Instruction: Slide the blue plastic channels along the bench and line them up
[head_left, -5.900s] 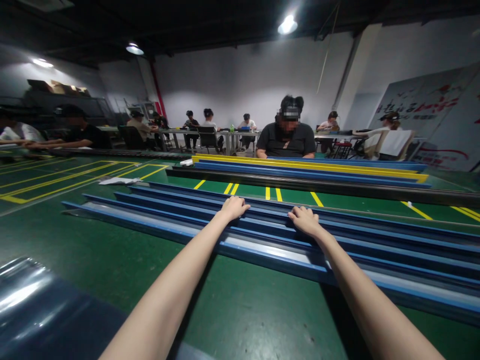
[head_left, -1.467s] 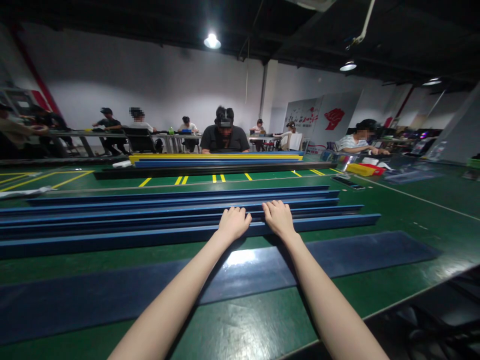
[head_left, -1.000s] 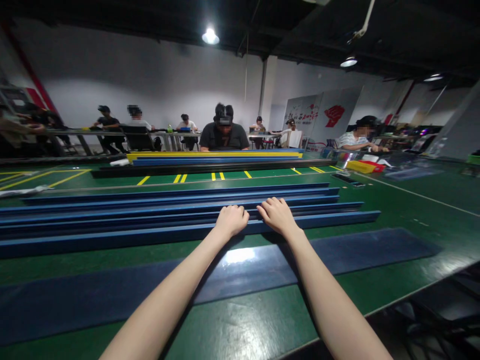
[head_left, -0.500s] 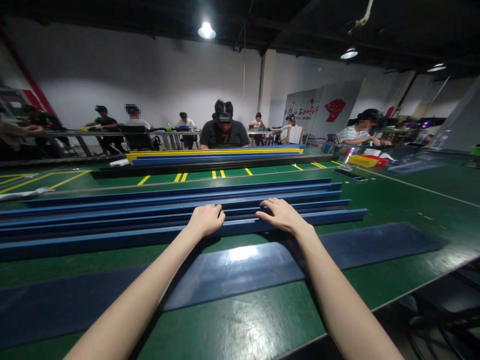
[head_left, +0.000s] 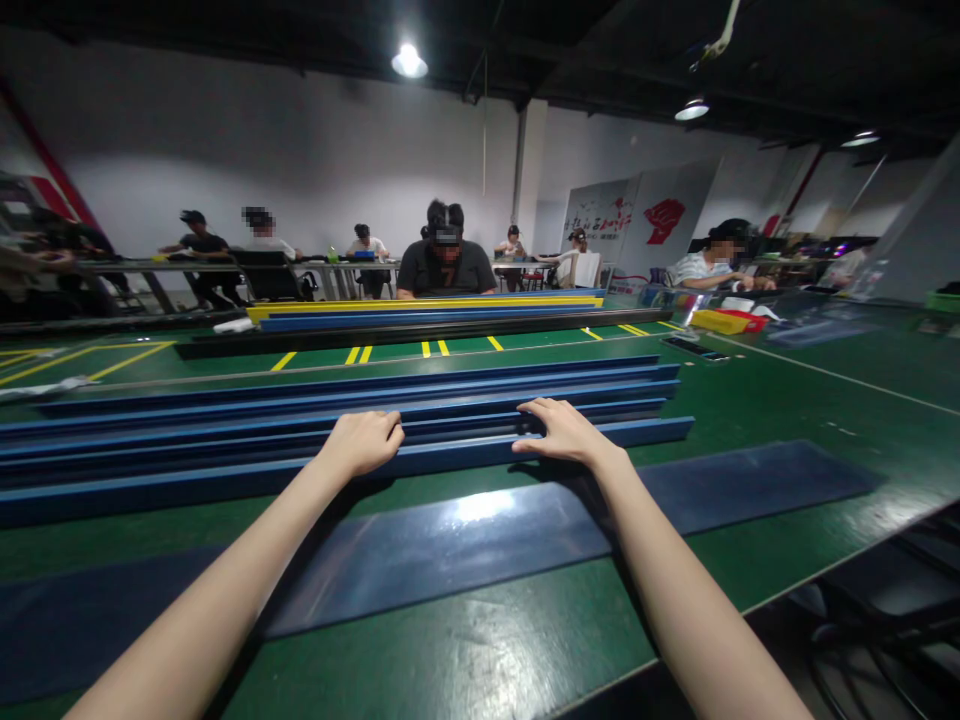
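Several long blue channel rails [head_left: 450, 400] lie side by side across a green table [head_left: 750, 410]. My left hand [head_left: 361, 443] has its fingers curled over the top edge of the nearest rail [head_left: 645, 432]. About a forearm's length to the right, my right hand [head_left: 561, 432] rests on the same rail, fingers spread and hooked over its far lip. A dark blue flat strip [head_left: 465, 545] lies on the table between me and the rails, under my forearms.
A second stack of yellow, blue and black rails [head_left: 420, 315] lies further back, where a person in a black shirt [head_left: 445, 265] sits facing me. Other people work at tables behind and to the right. The table's edge [head_left: 840, 570] runs along the lower right.
My left hand has slid left along the nearest rail, so the hands are now apart. The nearest rail's right end has shifted left.
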